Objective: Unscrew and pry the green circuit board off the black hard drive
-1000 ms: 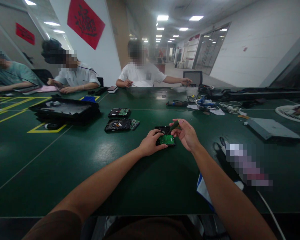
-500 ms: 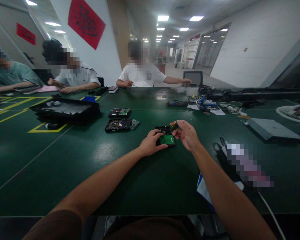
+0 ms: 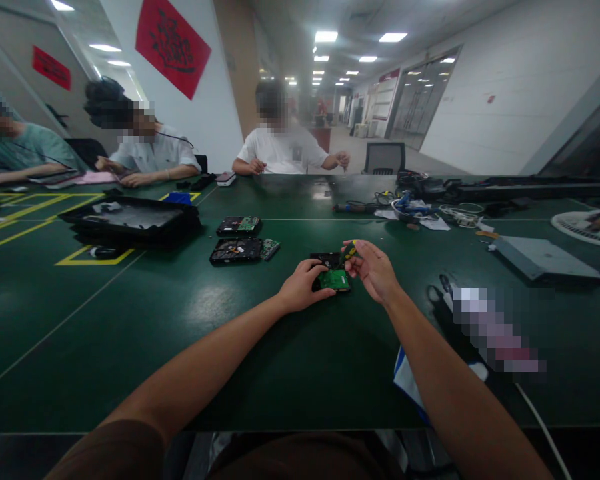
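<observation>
A hard drive with a green circuit board lies on the green table in front of me. My left hand grips its left side, thumb at the near edge and fingers at the far one. In my right hand is a screwdriver with a green and yellow handle, pinched between thumb and fingers. Its shaft points down toward the drive; the tip is too small to make out. To the left lie two more hard drives, one farther back and one nearer, with a loose circuit board beside the nearer.
A black tray stands at the left. Cables and a grey metal box lie to the right. A blue and white packet is beneath my right forearm. Several people sit across the table, one in a white shirt.
The screwdriver handle has turned slightly in my right hand, showing more yellow. My left hand stays on the drive. Across the table, the person in white has drawn one arm inward.
</observation>
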`<action>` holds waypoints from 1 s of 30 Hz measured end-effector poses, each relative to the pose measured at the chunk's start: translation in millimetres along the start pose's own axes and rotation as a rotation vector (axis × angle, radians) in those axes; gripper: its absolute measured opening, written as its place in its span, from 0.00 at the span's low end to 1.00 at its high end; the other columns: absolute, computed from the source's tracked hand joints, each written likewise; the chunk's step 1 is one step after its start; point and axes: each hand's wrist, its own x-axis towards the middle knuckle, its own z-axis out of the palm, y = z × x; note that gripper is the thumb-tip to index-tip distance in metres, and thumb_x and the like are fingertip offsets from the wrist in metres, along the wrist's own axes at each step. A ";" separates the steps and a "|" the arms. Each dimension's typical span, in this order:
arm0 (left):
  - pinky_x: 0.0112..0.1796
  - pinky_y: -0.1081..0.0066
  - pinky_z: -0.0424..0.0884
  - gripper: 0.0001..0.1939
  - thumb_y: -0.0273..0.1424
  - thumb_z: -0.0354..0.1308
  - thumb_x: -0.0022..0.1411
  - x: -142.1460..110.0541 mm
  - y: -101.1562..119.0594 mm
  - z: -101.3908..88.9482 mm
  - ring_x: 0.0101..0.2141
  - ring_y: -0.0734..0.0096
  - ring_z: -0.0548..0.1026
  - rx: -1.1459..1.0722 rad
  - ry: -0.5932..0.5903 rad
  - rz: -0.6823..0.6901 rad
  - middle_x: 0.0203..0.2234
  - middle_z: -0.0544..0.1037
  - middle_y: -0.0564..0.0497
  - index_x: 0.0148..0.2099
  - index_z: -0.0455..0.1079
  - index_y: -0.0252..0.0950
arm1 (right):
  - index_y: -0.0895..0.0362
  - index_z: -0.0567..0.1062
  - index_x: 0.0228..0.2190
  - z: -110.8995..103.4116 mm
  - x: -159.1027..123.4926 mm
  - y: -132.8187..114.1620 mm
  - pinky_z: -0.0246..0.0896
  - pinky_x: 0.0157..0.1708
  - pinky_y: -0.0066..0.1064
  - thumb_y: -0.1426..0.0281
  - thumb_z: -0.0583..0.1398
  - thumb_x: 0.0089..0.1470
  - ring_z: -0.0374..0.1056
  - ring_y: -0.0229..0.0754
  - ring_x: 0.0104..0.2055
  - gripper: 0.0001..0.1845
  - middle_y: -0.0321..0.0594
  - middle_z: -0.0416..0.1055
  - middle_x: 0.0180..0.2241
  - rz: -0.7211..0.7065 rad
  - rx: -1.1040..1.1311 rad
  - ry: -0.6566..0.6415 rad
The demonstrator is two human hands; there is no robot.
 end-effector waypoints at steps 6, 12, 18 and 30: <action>0.60 0.48 0.68 0.33 0.52 0.65 0.59 0.1 -0.3 -0.1 0.62 0.48 0.64 0.010 -0.001 0.012 0.60 0.66 0.41 0.61 0.68 0.42 | 0.52 0.72 0.37 -1.3 1.8 3.8 0.62 0.23 0.28 0.54 0.67 0.56 0.73 0.37 0.28 0.17 0.39 0.78 0.41 -0.005 0.054 -0.011; 0.60 0.49 0.68 0.34 0.53 0.65 0.59 0.4 -1.3 1.4 0.62 0.48 0.64 0.028 0.005 0.014 0.60 0.66 0.41 0.61 0.68 0.42 | 0.52 0.76 0.45 -1.1 2.6 2.8 0.61 0.22 0.28 0.52 0.63 0.58 0.71 0.36 0.27 0.20 0.40 0.77 0.40 -0.003 0.053 0.005; 0.60 0.49 0.67 0.33 0.52 0.65 0.59 0.2 -2.8 1.8 0.62 0.48 0.64 0.016 0.007 0.019 0.60 0.66 0.41 0.61 0.68 0.42 | 0.54 0.79 0.41 -2.0 0.8 1.2 0.57 0.21 0.26 0.55 0.66 0.57 0.68 0.34 0.27 0.17 0.39 0.76 0.38 -0.007 -0.012 -0.005; 0.59 0.48 0.68 0.34 0.52 0.65 0.59 -0.4 -1.8 0.6 0.62 0.48 0.64 0.022 0.004 0.013 0.60 0.66 0.41 0.62 0.68 0.42 | 0.53 0.76 0.42 -1.7 1.7 2.8 0.59 0.22 0.28 0.54 0.62 0.60 0.70 0.36 0.27 0.17 0.40 0.77 0.41 -0.004 0.086 -0.005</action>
